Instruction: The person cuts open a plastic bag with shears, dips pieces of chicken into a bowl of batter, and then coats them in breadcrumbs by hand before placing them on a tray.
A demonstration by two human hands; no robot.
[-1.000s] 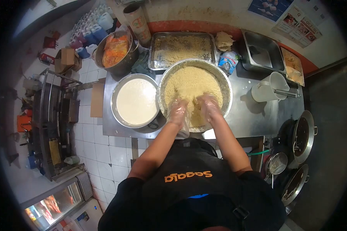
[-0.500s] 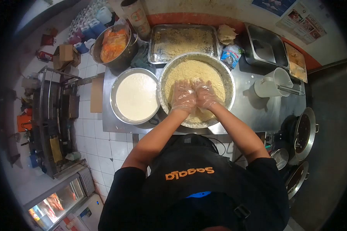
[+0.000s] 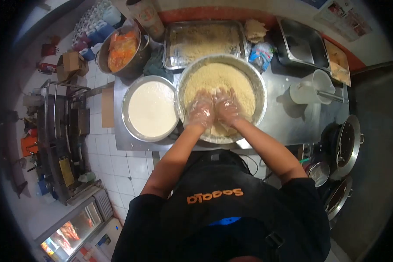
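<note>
A large round metal basin (image 3: 263,102) holds pale yellow crumbs (image 3: 218,75). My left hand (image 3: 201,110) rests in these crumbs, palm down, inside a clear plastic glove. Beside it my right hand (image 3: 226,107), gloved the same way, also presses into the crumbs. The fingers of both hands stretch out and lie somewhat apart, with their tips partly sunk in. Whether anything lies under the palms is hidden. Left of the basin stands a round metal bowl (image 3: 125,114) full of creamy white batter (image 3: 152,107).
Behind the basin lies a crumb-dusted metal tray (image 3: 167,56). A pot (image 3: 104,59) with a bag of orange food stands back left. On the right are a translucent pitcher (image 3: 303,92), a deep steel pan (image 3: 288,37) and, lower down, dark-filled woks (image 3: 357,139).
Both hands have shifted slightly toward me in the crumbs, and their fingers look more spread. The camera view has tilted a little.
</note>
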